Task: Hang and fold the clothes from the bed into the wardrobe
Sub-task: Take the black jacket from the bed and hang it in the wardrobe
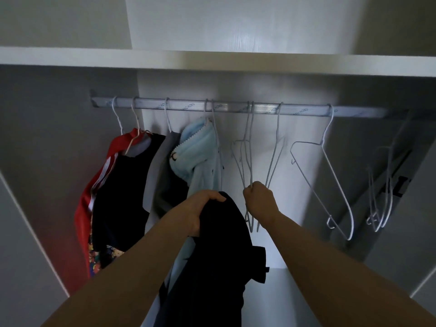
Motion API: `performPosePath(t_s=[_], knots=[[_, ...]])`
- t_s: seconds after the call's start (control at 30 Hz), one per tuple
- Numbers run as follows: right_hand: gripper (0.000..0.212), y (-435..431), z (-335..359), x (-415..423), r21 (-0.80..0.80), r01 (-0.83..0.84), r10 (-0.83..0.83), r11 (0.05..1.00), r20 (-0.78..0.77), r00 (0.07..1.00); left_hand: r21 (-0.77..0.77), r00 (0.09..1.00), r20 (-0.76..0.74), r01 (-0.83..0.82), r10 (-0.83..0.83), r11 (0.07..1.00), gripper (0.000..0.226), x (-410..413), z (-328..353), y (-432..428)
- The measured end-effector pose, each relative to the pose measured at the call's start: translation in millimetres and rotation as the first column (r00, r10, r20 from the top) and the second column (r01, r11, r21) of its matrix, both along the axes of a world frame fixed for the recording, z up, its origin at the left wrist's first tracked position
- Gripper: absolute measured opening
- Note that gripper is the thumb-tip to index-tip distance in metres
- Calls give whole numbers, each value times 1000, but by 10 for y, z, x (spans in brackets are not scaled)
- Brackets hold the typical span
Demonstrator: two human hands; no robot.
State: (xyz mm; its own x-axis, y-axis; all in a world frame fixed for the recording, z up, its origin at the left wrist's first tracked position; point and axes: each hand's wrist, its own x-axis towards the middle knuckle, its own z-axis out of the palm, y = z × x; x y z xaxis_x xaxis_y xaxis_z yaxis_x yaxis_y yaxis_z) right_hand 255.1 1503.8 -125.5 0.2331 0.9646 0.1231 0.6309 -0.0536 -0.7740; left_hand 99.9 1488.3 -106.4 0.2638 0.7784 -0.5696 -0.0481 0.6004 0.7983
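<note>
I face the open wardrobe with its metal rail (236,107) running across. My left hand (200,208) grips a dark garment (219,256) that hangs down in front of me. My right hand (259,197) is closed round the wire of an empty white hanger (247,147) that still hooks on the rail near the middle. To the left hang a red jacket with white stripes (94,182), a black top (125,185), a grey garment (162,166) and a light blue fleece (198,152).
Another empty hanger (274,156) hangs just right of my right hand, and one more (330,175) further right. A white shelf (212,60) runs above the rail. The wardrobe's side walls close in left and right, with a dark fitting (396,185) on the right wall.
</note>
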Motion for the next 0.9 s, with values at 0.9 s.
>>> performPosePath(t_s=[0.9], knots=[[28, -237, 345, -246, 4, -127, 127, 992, -112, 986, 179, 989, -8, 145, -146, 973, 30, 88, -83, -194]])
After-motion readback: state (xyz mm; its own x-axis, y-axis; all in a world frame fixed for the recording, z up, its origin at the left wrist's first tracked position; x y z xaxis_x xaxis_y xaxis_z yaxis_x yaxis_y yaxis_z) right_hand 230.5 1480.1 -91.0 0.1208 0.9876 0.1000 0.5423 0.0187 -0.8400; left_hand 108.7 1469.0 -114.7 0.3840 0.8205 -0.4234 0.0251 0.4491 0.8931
